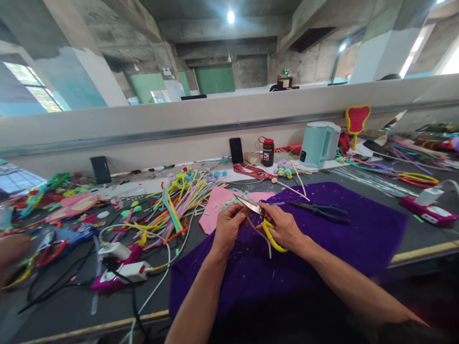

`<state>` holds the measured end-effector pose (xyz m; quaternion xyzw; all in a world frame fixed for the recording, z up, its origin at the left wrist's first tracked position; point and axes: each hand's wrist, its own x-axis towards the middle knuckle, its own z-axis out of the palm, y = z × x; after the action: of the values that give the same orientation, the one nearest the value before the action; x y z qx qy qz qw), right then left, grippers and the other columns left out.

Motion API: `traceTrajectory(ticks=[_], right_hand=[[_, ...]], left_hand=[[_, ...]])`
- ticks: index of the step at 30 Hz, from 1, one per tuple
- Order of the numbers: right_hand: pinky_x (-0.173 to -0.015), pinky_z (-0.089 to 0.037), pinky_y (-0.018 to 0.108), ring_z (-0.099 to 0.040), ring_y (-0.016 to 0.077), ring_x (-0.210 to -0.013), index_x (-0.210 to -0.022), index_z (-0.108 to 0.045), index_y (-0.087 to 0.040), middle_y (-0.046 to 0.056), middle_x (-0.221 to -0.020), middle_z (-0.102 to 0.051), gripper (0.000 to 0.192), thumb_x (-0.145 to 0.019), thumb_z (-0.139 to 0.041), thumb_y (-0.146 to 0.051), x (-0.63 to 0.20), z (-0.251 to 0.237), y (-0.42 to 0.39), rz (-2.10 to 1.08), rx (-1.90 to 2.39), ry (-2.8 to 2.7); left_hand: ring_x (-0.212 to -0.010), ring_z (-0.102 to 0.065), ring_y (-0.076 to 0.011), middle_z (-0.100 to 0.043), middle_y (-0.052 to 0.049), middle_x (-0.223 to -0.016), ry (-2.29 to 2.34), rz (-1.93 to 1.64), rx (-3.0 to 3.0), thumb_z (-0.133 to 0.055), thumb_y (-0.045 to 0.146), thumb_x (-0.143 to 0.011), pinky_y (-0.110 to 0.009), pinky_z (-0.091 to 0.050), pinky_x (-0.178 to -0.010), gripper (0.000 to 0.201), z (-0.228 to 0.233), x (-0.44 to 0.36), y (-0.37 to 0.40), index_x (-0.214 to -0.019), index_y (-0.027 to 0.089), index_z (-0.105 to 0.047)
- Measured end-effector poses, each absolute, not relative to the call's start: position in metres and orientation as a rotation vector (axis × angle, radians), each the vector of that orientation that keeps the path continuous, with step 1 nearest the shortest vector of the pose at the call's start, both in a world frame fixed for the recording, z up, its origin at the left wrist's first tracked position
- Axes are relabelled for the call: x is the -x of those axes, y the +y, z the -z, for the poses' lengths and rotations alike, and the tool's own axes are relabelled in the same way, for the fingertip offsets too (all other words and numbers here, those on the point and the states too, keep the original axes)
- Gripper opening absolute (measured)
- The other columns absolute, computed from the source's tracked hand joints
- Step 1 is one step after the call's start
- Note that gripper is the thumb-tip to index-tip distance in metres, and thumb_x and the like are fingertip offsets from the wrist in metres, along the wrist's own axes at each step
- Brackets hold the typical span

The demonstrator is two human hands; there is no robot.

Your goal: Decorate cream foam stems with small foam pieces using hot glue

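Note:
My right hand (283,227) is closed around the yellow-handled scissors (252,204), whose metal blades point up and to the left. Close by on the left, my left hand (228,228) pinches a pale beige pipe cleaner (266,239); its free end hangs below the scissors. Both hands are over a purple cloth (362,234) dotted with small pale bits. Pliers with dark handles (328,212) lie on the cloth to the right of my right hand. Behind my left hand is a pink sheet (211,210) with small cut pieces on it.
A heap of coloured pipe cleaners (179,205) lies left. Power strips (114,274) with cables sit front left and far right. A mint kettle (319,143), a dark bottle (267,152) and a phone (235,150) stand at the back. Another person's blurred hand (14,251) shows at the left edge.

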<state>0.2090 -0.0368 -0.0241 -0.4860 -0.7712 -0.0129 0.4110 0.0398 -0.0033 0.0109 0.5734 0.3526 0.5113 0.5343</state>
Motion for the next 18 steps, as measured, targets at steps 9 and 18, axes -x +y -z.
traceTrajectory(ticks=[9,18], right_hand=[[-0.062,-0.044,0.024,-0.054,0.0147,-0.066,-0.121,-0.045,-0.018,0.004,-0.081,-0.059,0.049,-0.076,-0.057,-0.035,-0.2112,0.0271,-0.0331,-0.160,1.170,-1.775],[-0.049,-0.038,0.019,-0.044,0.0086,-0.053,-0.113,-0.050,-0.021,-0.003,-0.067,-0.052,0.047,-0.070,-0.063,-0.033,-0.2060,0.0261,-0.0300,-0.710,1.071,-1.487]], left_hand=[[-0.045,-0.048,-0.0058,-0.060,0.001,-0.062,0.788,-1.182,-1.270,-0.064,0.029,-0.067,-0.017,-0.034,-0.041,0.019,-0.0136,-0.0369,-0.0026,-0.079,0.014,-0.064],[-0.042,-0.050,-0.0040,-0.061,0.000,-0.063,0.705,-1.093,-1.085,-0.067,0.033,-0.066,-0.013,-0.031,-0.033,0.025,-0.0175,-0.0321,-0.0010,-0.081,0.013,-0.062]])
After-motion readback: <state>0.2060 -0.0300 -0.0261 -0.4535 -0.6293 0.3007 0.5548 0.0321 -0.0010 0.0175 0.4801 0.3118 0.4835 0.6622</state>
